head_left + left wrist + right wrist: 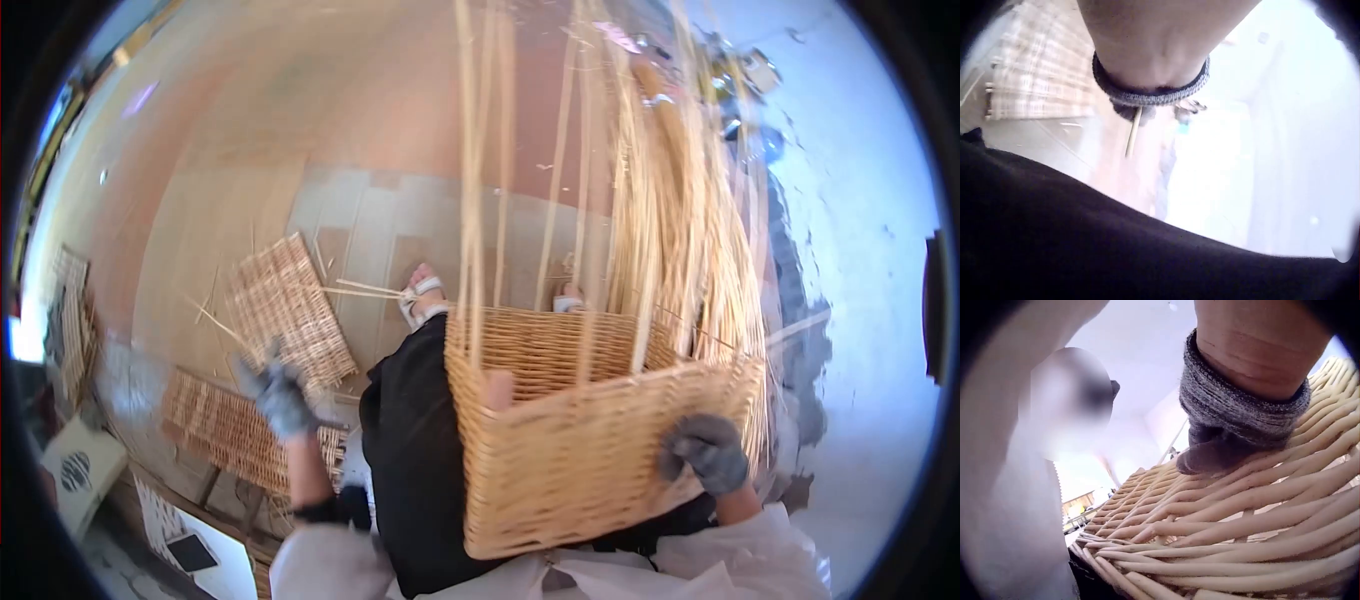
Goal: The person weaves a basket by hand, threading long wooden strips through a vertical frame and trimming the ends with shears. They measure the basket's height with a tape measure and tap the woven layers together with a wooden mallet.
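The woven basket rests on the lap, its long upright stakes rising blurred from the rim. On its outer wall lies the gloved right hand, fingers curled against the weave; nothing is visible inside them. The right wrist view shows this hand touching the wicker wall. Off to the basket's left, the gloved left hand is over woven panels. From the left glove, largely hidden behind the wrist, a short cane strip sticks out and appears pinched in the fingers, which are hidden there.
A woven panel lies on the floor left of the feet, another nearer the body. Long loose canes lie in a bundle beyond the basket at right. A pale box and a dark phone-like object are at lower left.
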Demonstrator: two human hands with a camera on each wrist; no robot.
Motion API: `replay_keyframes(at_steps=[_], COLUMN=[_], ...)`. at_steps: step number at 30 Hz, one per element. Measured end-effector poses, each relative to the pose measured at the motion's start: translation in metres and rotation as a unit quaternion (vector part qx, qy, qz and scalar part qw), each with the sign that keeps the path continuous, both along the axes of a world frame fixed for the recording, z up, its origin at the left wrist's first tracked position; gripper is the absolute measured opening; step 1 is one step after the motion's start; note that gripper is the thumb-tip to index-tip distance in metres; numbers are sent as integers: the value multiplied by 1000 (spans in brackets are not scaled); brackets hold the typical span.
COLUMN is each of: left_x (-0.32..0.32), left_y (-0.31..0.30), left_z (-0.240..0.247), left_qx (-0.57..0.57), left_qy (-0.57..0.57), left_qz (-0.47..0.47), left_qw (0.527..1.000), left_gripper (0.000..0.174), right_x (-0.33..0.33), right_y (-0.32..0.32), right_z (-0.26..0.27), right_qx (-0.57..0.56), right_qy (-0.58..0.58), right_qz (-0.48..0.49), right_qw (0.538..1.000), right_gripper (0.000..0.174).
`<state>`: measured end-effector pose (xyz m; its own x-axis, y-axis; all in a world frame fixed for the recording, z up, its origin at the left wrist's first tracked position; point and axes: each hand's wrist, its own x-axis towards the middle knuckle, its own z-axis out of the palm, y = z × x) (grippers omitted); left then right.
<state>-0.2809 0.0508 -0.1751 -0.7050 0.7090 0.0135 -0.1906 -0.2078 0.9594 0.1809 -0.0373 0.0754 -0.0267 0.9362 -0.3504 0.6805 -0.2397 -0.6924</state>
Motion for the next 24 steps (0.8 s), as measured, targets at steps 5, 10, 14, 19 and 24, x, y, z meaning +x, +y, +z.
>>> replay_keyframes(at_steps=[5,10,14,19,24], left_x=[65,124,88,119,111], left_y=[-85,-73,-6,-5,-5], left_z=[198,243,198,213,216], left_qx=[90,228,19,-130,-137], left_qy=[284,456,-278,207,-101], left_qz=[-371,-439,-581,-494,-552], left_qw=[879,740,765,834,817], left_gripper=[28,29,26,31,35], right_x=[-65,-66,-15,-29,-9], right_y=[-10,-21,14,102,74], right_z=[38,13,21,23,30], right_qx=[-53,68,35,62,2], right_qy=[240,515,554,621,576], right_qz=[12,69,-168,-126,-128], right_qw=[969,851,815,771,807], right_gripper=[19,25,24,22,27])
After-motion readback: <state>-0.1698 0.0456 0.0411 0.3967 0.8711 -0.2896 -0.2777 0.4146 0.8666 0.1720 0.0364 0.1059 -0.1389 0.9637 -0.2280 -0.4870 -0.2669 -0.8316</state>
